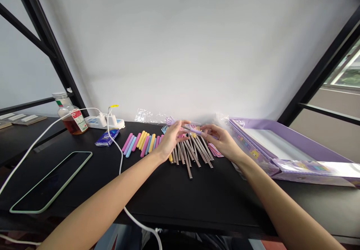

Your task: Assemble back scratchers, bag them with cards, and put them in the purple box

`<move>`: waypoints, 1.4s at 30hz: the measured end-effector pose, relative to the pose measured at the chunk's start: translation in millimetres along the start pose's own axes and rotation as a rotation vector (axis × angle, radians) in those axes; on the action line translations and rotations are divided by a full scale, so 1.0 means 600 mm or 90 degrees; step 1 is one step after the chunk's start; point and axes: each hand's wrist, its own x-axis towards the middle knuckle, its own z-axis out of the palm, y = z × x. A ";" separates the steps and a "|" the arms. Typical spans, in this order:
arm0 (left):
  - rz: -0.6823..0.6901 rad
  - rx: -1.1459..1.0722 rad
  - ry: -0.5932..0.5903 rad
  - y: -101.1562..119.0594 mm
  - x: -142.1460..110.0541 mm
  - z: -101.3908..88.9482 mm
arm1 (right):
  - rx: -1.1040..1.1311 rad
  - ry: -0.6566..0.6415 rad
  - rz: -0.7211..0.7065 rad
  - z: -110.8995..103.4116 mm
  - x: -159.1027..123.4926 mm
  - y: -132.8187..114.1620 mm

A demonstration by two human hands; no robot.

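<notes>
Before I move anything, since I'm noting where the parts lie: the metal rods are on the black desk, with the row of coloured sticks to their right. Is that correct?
Not quite: the row of coloured sticks lies to the left of the metal rods, as the head view shows. The rods are indeed on the black desk.
</notes>
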 end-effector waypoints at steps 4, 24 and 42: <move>0.017 -0.028 0.071 -0.006 0.006 -0.007 | -0.001 0.038 -0.003 0.002 0.000 -0.008; -0.036 0.008 0.061 -0.007 0.008 -0.014 | 0.095 -0.146 0.124 -0.007 -0.007 -0.019; -0.031 0.033 -0.050 0.000 -0.006 0.006 | 0.019 -0.117 0.114 0.008 -0.008 -0.026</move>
